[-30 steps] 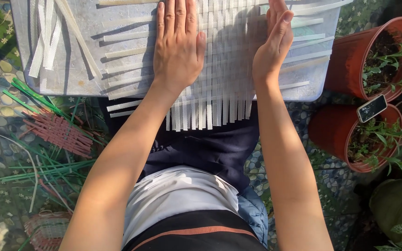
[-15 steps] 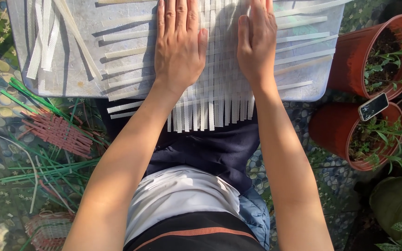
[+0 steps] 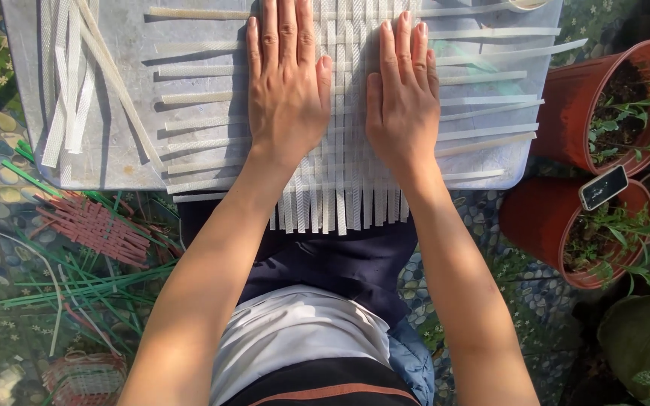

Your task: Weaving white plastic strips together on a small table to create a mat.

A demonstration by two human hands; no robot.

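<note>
Both hands lay flat, palms down, on a half-woven mat of pale, translucent flat plastic strips (image 3: 344, 177), which sat on a grey rectangular board (image 3: 31, 90) across the person's lap. Left hand (image 3: 287, 94) had fingers straight and close together, pressing the mat's left part; right hand (image 3: 402, 105) likewise, fingers extended and only slightly fanned, on the right part w/ a narrow band of weave showing between the thumbs. Neither hand pinched or gripped anything, just flat pressure. The mat lay directly under both palms, its loose vertical ends hanging past the board's near edge and horizontal strip ends sticking out left and right. Judging by looks, the strips were v. light, thin, springy and probably slick, so the weave would likely shift unless held flat; best taken by single free strip ends at the edges. Spare pale strips (image 3: 69, 83) lay at the board's left. Beside it, terracotta-coloured plastic plant pots (image 3: 573, 98) stood to the right, green and red strips (image 3: 92, 233) on the ground to the left.
</note>
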